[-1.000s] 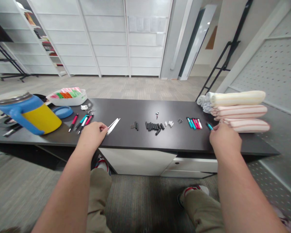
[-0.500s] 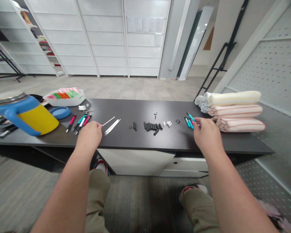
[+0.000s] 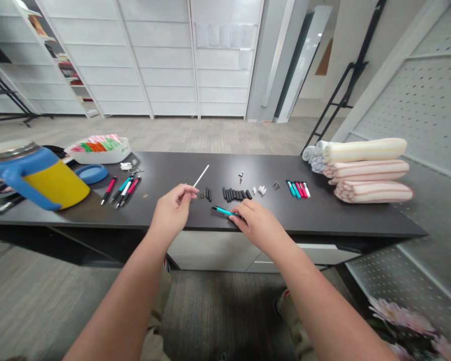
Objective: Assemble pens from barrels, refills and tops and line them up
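Observation:
My left hand (image 3: 173, 208) is closed in a pinch around a thin white stick that looks like a pen refill (image 3: 202, 175), which points up and away. Just above the front edge of the table, my right hand (image 3: 258, 221) grips a teal pen barrel (image 3: 221, 210) with a dark end, lying nearly level and pointing left. Beyond the hands are a row of black tube-shaped pen grips (image 3: 236, 194), a few more black grips (image 3: 208, 194) beside tiny springs (image 3: 202, 195), and small white pieces (image 3: 262, 190).
Teal, red and white pen barrels (image 3: 298, 189) lie in a row at right, near small metal parts (image 3: 276, 185) and rolled towels (image 3: 374, 170). At left are whole pens (image 3: 125, 191), a blue-yellow mug (image 3: 56, 180), a blue lid (image 3: 92, 174) and a white basket (image 3: 101, 156).
Both hands have moved inward to the middle. My right hand has carried the teal barrel away from the row; my left has brought the white stick rightward, covering the spot where other sticks lay.

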`<move>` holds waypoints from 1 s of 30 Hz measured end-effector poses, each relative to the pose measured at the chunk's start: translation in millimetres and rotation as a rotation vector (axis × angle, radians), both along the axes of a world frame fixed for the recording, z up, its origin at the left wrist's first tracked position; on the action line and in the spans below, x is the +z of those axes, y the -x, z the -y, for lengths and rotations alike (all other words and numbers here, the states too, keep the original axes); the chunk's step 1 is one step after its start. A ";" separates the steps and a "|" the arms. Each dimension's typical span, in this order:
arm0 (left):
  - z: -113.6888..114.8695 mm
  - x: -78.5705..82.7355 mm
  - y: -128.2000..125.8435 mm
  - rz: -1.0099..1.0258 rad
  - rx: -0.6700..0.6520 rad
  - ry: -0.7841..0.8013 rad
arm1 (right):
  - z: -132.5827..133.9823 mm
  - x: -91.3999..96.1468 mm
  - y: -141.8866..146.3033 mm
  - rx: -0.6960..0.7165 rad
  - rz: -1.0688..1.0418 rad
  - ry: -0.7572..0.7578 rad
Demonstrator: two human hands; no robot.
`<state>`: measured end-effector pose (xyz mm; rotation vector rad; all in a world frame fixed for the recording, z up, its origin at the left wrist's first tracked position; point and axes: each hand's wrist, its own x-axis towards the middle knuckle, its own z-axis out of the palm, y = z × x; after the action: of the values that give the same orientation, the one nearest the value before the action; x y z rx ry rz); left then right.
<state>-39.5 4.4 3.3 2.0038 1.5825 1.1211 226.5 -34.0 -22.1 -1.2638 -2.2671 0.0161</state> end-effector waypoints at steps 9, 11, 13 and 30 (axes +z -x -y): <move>11.7 -19.9 -41.1 -0.154 -0.338 -0.268 | 1.2 1.3 6.0 -0.081 -0.092 -0.033; 11.3 -21.0 -41.8 -0.171 -0.350 -0.295 | 2.6 -0.4 5.9 -0.087 -0.098 -0.066; 11.5 -20.8 -41.6 -0.197 -0.387 -0.320 | 3.2 -2.1 5.9 -0.080 -0.065 -0.094; 15.4 -14.7 -45.8 -0.369 -0.265 -0.136 | -7.0 13.2 -34.1 -0.460 -0.281 -0.218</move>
<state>6.3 -11.0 -11.5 2.5386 1.3685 0.8114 260.6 -27.0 -9.0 -1.5247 -1.6566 -0.2019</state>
